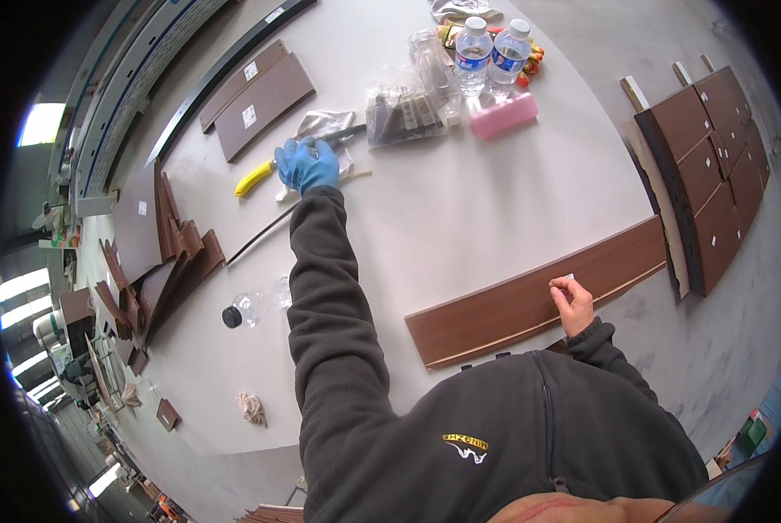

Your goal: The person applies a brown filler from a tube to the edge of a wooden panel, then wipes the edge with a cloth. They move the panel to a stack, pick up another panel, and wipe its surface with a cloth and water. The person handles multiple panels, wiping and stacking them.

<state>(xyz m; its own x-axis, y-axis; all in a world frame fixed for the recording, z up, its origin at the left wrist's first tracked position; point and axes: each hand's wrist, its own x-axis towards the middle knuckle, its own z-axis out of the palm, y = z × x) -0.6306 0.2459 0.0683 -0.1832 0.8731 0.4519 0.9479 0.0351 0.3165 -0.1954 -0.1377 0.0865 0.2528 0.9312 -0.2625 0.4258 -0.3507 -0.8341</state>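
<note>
My left hand (307, 164), in a blue glove, reaches far across the white table with its fingers curled around a yellow-handled tool (253, 179). The tool's long dark blade shows beyond the glove, like a file. Under it lies a crumpled silvery cloth (325, 122), and a thin dark rod (264, 235) runs off toward the lower left. Over a long brown board (495, 305) is my bare right hand (573, 307), thumb and fingers pinched together. A small white bit shows at the fingertips; whether they hold it or it sticks to the board I cannot tell.
Two water bottles (472, 57), a pink block (504, 117) and a clear bag of dark parts (403, 118) stand at the back. Brown panels (264, 106) and a pile of brown profiles (177, 261) lie left, near a tipped bottle (255, 305). Labelled panels (713, 174) are stacked right.
</note>
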